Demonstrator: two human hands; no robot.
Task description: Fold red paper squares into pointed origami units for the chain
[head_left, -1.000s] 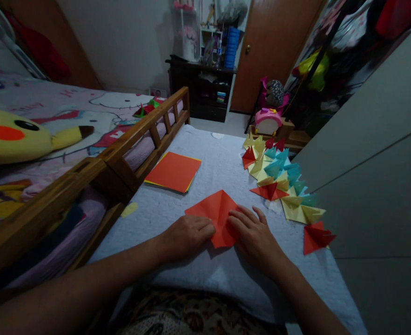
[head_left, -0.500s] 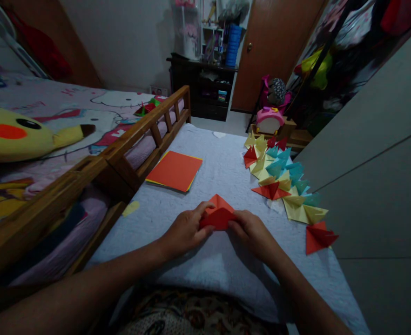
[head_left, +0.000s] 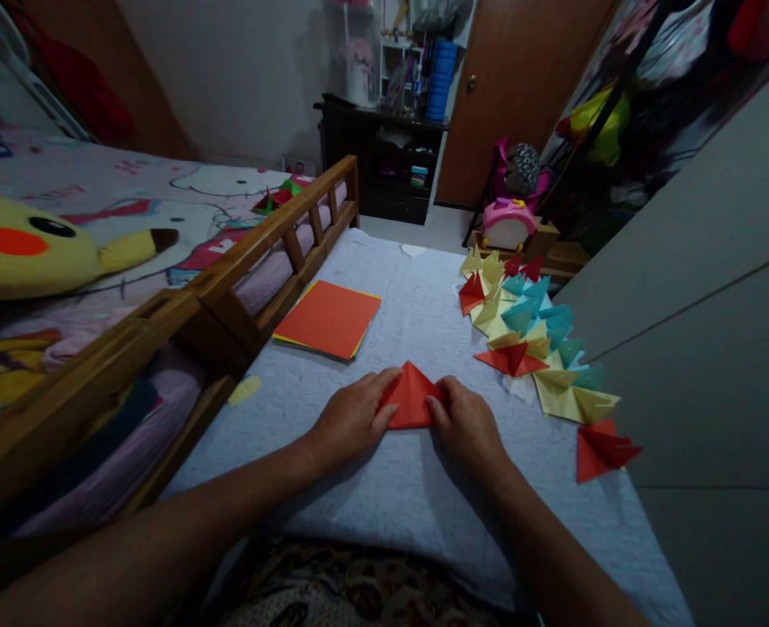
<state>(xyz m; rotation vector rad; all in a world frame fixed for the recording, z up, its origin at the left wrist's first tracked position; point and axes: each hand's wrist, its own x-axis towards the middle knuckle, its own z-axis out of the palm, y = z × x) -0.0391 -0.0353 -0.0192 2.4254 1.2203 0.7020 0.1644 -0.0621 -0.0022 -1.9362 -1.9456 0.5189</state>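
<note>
Between my hands, in the head view, is a folded red origami paper (head_left: 410, 401) with its point facing away from me and a crease down its middle. My left hand (head_left: 356, 409) grips its left corner, thumb on top. On the right corner my right hand (head_left: 468, 418) is closed the same way, thumb pressed on the face. Beyond my left hand lies a stack of square paper (head_left: 332, 318), orange-red on top with yellow edges showing. Several folded paper pieces in yellow, teal and red (head_left: 521, 318) stand in rows to the right.
A pale blue sheet (head_left: 332, 514) covers the surface under my hands. On the left runs a wooden bed rail (head_left: 240, 270), with a yellow plush toy (head_left: 24, 248) behind it. A single red folded piece (head_left: 603, 448) sits near the right edge, beside a pale cabinet (head_left: 717, 366).
The raised front flap of the red paper has been laid down, so its creased face now shows flat. Both thumbs have moved up onto that face.
</note>
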